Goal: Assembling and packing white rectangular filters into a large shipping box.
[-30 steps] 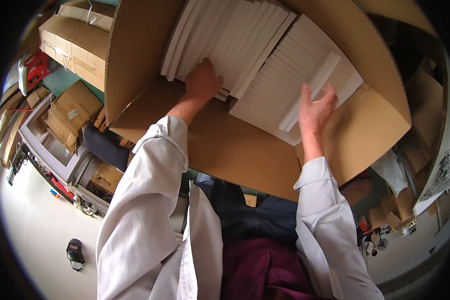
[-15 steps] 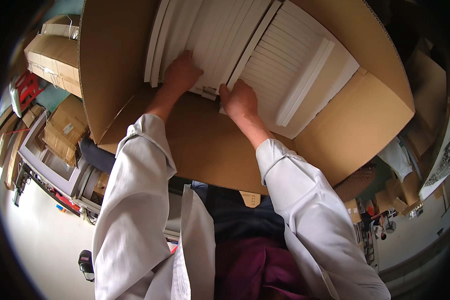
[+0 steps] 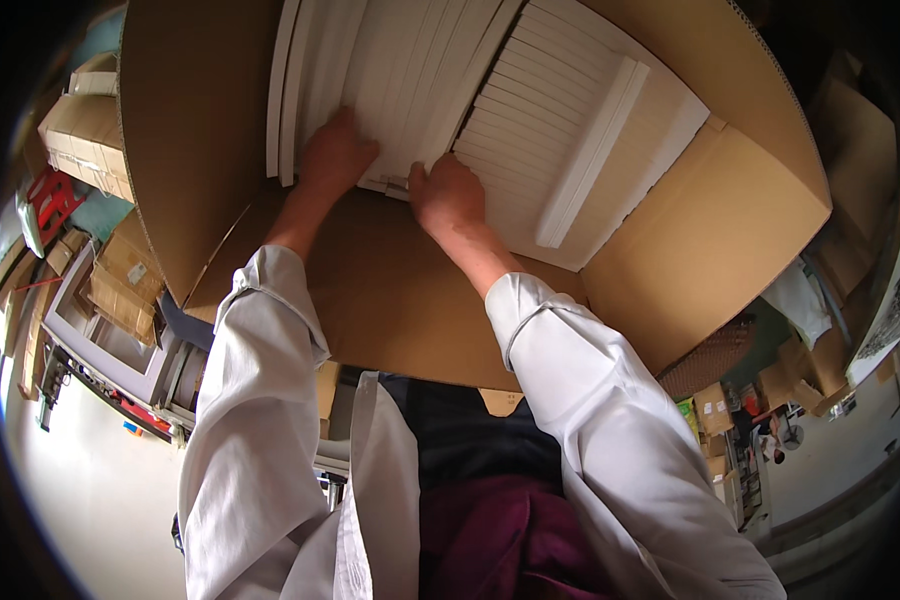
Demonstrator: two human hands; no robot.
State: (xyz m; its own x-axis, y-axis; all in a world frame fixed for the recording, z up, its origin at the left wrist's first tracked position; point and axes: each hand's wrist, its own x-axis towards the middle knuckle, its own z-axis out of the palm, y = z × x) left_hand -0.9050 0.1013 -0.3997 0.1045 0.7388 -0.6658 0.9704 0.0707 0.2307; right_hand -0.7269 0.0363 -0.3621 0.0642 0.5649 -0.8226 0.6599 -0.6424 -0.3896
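Note:
A large open cardboard box (image 3: 390, 290) stands in front of me, packed with white flat pieces set on edge. My left hand (image 3: 335, 155) grips the near end of the left stack of white pieces (image 3: 400, 80). My right hand (image 3: 450, 195) holds the same end a little to the right, fingers curled over the edge. To the right lies a second white stack (image 3: 560, 140), laid crosswise, with one white strip (image 3: 595, 150) resting on top. Both my sleeves are white.
Brown cartons (image 3: 85, 130) are piled at the left beside a grey metal frame (image 3: 110, 340). More cartons and clutter (image 3: 790, 380) stand at the right. Pale floor (image 3: 90, 490) shows at the lower left.
My right hand left the right stack and came over to the left stack, beside my left hand. My head moved closer over the box.

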